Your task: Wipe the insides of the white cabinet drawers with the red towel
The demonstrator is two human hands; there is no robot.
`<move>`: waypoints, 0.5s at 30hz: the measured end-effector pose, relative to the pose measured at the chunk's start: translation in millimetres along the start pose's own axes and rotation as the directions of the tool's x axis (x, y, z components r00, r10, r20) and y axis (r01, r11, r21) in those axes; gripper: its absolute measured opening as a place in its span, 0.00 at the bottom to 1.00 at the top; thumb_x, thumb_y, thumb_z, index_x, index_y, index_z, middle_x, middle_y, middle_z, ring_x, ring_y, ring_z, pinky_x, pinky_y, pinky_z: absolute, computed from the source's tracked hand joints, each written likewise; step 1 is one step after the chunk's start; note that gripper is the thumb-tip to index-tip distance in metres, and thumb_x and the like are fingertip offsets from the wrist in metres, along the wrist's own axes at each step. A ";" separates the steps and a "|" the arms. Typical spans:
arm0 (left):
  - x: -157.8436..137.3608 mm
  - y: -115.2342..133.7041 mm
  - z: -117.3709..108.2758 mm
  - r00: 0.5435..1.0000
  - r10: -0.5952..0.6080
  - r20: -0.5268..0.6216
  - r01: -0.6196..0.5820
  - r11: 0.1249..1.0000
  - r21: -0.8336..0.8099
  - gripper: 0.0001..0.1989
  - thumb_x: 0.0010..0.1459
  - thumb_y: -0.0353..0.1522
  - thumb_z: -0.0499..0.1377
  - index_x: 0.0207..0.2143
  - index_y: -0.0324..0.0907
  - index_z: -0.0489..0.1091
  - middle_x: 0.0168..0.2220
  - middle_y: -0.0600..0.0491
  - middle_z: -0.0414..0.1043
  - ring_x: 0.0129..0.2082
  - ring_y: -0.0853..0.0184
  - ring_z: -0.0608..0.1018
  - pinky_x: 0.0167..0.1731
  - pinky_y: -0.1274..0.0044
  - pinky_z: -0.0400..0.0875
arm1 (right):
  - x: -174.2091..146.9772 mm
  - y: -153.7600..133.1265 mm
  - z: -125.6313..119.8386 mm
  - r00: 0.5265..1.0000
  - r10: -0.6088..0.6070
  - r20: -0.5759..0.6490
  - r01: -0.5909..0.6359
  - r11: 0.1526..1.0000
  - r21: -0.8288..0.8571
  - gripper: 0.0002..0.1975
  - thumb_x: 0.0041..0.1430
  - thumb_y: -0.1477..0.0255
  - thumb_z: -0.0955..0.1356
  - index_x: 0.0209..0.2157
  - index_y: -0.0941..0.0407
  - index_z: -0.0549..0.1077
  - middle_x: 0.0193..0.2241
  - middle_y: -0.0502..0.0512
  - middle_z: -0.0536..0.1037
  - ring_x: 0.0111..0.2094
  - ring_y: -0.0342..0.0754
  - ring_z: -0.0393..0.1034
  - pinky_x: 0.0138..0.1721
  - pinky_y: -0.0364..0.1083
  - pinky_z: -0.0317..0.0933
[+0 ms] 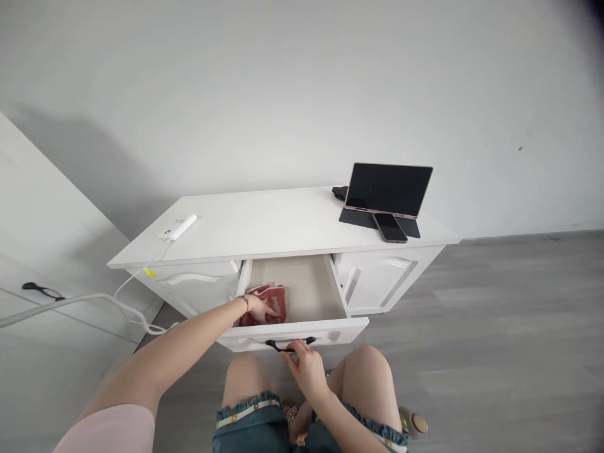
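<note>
A white drawer (311, 277) is pulled out from the middle of the cabinet. Inside it, at the left, lie red printed packets (279, 301) with pale lettering. My left hand (259, 309), with a thin red bracelet at the wrist, reaches in from the left and is closed on a red packet; some of its fingertips are hard to make out. My right hand (306, 368) has its fingers curled around the black handle (278, 346) on the drawer front.
On the white cabinet top (255, 220) are a tablet-like screen (389, 190) on a dark stand, a phone (389, 228) and a white power strip (183, 227). A white cable (94, 297) crosses at left. A jar-like object (413, 423) stands on the floor near my leg.
</note>
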State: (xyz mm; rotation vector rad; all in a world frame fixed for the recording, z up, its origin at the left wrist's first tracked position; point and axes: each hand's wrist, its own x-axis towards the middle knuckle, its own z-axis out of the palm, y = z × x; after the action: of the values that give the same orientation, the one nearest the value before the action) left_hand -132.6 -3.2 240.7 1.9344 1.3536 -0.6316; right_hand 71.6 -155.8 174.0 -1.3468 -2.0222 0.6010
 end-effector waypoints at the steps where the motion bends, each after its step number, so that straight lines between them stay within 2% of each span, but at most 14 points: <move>1: 3.0 -3.1 -2.1 1.000 0.008 0.021 -0.008 1.000 0.007 0.31 0.40 0.39 0.66 0.50 0.57 0.71 0.61 0.51 0.61 0.63 0.47 0.57 0.60 0.57 0.47 | 0.0 0.2 0.2 1.000 -0.002 0.002 0.002 1.000 0.001 0.07 0.62 0.69 0.65 0.32 0.55 0.72 0.31 0.51 0.77 0.25 0.43 0.71 0.26 0.40 0.53; 3: 11.4 -9.9 -6.7 0.999 0.026 -0.020 -0.026 1.000 0.008 0.31 0.44 0.41 0.63 0.54 0.55 0.67 0.64 0.50 0.55 0.64 0.48 0.56 0.59 0.58 0.48 | 0.3 0.4 -0.1 1.000 0.000 0.008 0.000 1.000 0.003 0.07 0.62 0.69 0.65 0.32 0.55 0.72 0.30 0.51 0.77 0.24 0.43 0.71 0.25 0.40 0.53; 5: 22.2 -16.6 -11.6 0.994 -0.016 -0.105 0.020 0.999 0.029 0.33 0.46 0.42 0.61 0.57 0.53 0.62 0.67 0.48 0.48 0.64 0.46 0.53 0.59 0.55 0.46 | 0.9 0.5 -0.7 1.000 0.012 0.018 -0.012 1.000 0.007 0.07 0.62 0.69 0.65 0.32 0.55 0.72 0.30 0.51 0.77 0.24 0.43 0.71 0.25 0.40 0.53; 7: 33.7 -22.9 -17.2 0.980 -0.092 -0.175 0.102 0.994 0.047 0.39 0.45 0.42 0.61 0.61 0.51 0.56 0.69 0.44 0.39 0.65 0.42 0.48 0.58 0.50 0.42 | 1.5 0.7 -1.2 0.999 0.028 0.027 -0.028 0.999 0.015 0.06 0.62 0.70 0.65 0.32 0.55 0.72 0.31 0.50 0.77 0.25 0.44 0.71 0.26 0.40 0.54; 9: 43.9 -28.7 -23.8 0.971 -0.131 -0.198 0.144 0.988 0.049 0.45 0.44 0.41 0.61 0.65 0.49 0.47 0.69 0.40 0.33 0.65 0.39 0.44 0.58 0.48 0.40 | 1.8 0.9 -1.2 0.999 0.036 0.033 -0.037 0.999 0.023 0.04 0.60 0.71 0.66 0.33 0.55 0.72 0.31 0.50 0.77 0.28 0.45 0.72 0.27 0.40 0.55; 12: 54.6 -36.6 -33.8 0.968 -0.132 -0.214 0.148 0.987 0.061 0.53 0.41 0.35 0.63 0.67 0.46 0.39 0.69 0.38 0.32 0.66 0.40 0.43 0.59 0.51 0.41 | 1.4 1.2 -0.6 0.998 0.043 0.038 -0.044 0.999 0.032 0.03 0.60 0.71 0.66 0.33 0.54 0.72 0.31 0.49 0.77 0.27 0.44 0.72 0.27 0.40 0.55; 15: 61.2 -40.9 -39.8 0.957 -0.142 -0.252 0.164 0.984 0.069 0.56 0.39 0.30 0.62 0.67 0.45 0.36 0.69 0.40 0.31 0.66 0.41 0.42 0.60 0.53 0.39 | 1.3 1.0 -0.4 0.998 0.048 0.045 -0.050 0.998 0.037 0.03 0.60 0.71 0.66 0.33 0.54 0.72 0.31 0.48 0.77 0.25 0.42 0.71 0.27 0.40 0.55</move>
State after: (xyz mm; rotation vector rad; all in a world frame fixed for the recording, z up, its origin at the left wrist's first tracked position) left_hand -150.1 73.5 212.1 2.0455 1.6679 -0.5456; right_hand 72.2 -154.3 173.9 -1.3751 -2.0079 0.6934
